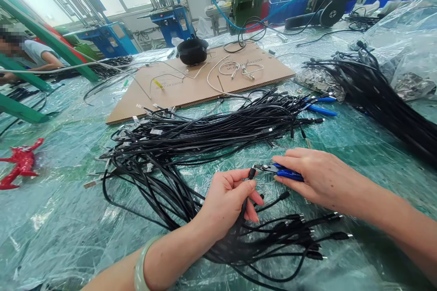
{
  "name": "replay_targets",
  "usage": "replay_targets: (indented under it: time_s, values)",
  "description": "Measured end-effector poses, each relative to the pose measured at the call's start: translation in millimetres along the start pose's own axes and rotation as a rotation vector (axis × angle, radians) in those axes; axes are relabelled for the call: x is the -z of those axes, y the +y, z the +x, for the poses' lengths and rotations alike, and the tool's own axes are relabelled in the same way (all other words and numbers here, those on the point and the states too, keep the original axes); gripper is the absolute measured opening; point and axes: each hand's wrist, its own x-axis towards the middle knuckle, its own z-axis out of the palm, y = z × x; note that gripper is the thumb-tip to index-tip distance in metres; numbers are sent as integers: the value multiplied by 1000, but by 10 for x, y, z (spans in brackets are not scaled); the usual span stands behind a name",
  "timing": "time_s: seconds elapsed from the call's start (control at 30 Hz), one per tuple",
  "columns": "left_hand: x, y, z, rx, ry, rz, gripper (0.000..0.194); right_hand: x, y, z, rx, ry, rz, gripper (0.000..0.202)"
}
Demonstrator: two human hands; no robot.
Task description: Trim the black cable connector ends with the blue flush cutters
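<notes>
My left hand (228,200) pinches a black cable (251,173) just behind its connector, which points up and to the right. In my right hand (312,173) are blue-handled cutting pliers (288,173), their jaws at the tip of that connector. Below my left hand spreads a bunch of black cables (235,250), with several plug ends fanning out to the right. Beyond both hands lies a long heap of black cables (211,134), some with white tags at the left. A second blue-handled tool (321,110) rests at the heap's right end.
Flat cardboard (198,84) lies behind the heap, bearing a black bowl-like object (193,51) and pale cables (239,70). More black cables (385,95) hang together at right. A red figure (22,163) lies at left on the plastic-covered table (64,218). Another person (37,57) sits far left.
</notes>
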Motion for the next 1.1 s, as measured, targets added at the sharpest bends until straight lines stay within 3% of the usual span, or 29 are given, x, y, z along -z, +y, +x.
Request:
replay_targets:
  time_s: [0.5,1.1]
  values:
    - [5,-2,2,-13,5,36,18,-45,-49,20,55,74,-104,15]
    - [7,1,-6,-15,-7,55,16,-62,-21,1,-12,-52,56,26]
